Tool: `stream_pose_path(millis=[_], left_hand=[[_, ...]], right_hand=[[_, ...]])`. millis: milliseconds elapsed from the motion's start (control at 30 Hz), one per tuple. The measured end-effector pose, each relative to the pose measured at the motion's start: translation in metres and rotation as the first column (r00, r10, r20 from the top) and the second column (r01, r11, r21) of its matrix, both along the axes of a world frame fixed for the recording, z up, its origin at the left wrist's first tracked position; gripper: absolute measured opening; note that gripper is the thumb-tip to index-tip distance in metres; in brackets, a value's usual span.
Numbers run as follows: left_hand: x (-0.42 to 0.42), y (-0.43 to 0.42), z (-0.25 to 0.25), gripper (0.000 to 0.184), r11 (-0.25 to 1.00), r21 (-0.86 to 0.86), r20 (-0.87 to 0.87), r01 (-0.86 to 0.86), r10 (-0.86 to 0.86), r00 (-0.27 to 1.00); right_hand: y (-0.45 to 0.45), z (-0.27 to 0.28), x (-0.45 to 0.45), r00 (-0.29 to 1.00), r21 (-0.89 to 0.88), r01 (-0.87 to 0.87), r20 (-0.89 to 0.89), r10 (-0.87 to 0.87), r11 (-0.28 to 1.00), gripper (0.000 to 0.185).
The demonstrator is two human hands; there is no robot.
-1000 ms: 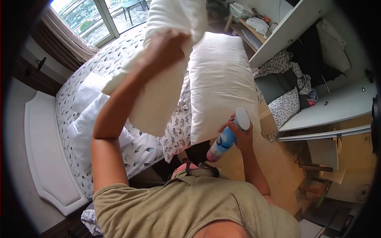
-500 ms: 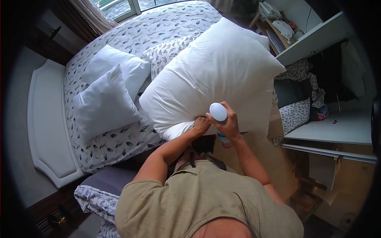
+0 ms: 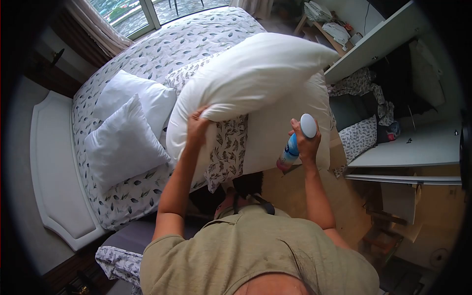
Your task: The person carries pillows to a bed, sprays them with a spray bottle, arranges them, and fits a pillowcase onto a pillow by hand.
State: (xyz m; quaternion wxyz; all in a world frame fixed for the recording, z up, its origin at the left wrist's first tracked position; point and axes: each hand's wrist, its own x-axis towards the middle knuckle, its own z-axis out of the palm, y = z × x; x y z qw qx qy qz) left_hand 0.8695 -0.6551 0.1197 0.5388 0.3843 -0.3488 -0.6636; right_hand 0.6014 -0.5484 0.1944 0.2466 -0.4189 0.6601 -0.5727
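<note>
My left hand (image 3: 197,129) is closed on the near edge of a large white pillow (image 3: 241,73), which is lifted and tilted up over the bed. In my right hand (image 3: 309,142), held to the right and apart from the pillow, is a blue and pink spray can (image 3: 289,153) with a white rounded top. Under the raised pillow lies a leaf-print pillow (image 3: 227,152), partly covered. Another white pillow (image 3: 270,142) rests beside it on the right.
Two smaller white cushions (image 3: 125,142) lean together at the left, near the white headboard (image 3: 51,167). A leaf-patterned sheet (image 3: 152,59) covers the bed. On the right stands an open wardrobe (image 3: 393,152) with folded bedding inside, and a shelf (image 3: 327,34) holds bags behind it.
The large pillow's near side has been lifted and swung up and left by my left hand, exposing the leaf-print pillow beneath. My right hand has moved right with the spray can.
</note>
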Motion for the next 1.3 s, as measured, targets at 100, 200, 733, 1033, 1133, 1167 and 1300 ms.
stream_pose_path(millis=[100, 200, 733, 1033, 1133, 1167, 1300], left_hand=[[0.078, -0.057, 0.047, 0.034, 0.997, 0.073, -0.096, -0.027, 0.034, 0.995], [0.151, -0.108, 0.036, 0.039, 0.965, 0.261, -0.021, -0.027, 0.034, 0.999], [0.135, -0.123, -0.121, 0.049, 0.847, -0.531, 0.685, -0.035, 0.404, -0.607], [-0.178, 0.042, -0.179, 0.078, 0.838, 0.509, 0.451, 0.196, -0.453, 0.769], [-0.213, 0.008, -0.136, 0.052, 0.861, 0.471, 0.076, 0.192, -0.257, 0.963], [-0.222, -0.020, -0.096, 0.048, 0.882, 0.459, 0.094, 0.104, -0.165, 0.982], [-0.187, -0.120, 0.121, 0.019, 0.905, -0.422, 0.206, 0.058, 0.033, 0.978]], right_hand=[[0.000, -0.002, -0.017, 0.989, -0.056, 0.112, 0.100, -0.106, 0.992, 0.027], [0.003, -0.013, -0.038, 0.971, -0.076, 0.203, 0.144, -0.191, 0.976, 0.024], [0.097, -0.076, -0.062, 0.962, 0.092, 0.258, 0.068, -0.264, 0.962, 0.030], [0.124, -0.088, -0.037, 0.943, 0.151, 0.309, -0.176, -0.282, 0.939, 0.033], [0.128, -0.071, -0.037, 0.962, 0.069, 0.261, 0.070, -0.266, 0.963, 0.029], [0.129, -0.060, -0.041, 0.961, 0.062, 0.265, 0.067, -0.269, 0.962, 0.029], [0.145, -0.036, -0.050, 0.953, 0.051, 0.228, 0.196, -0.233, 0.972, 0.027]])
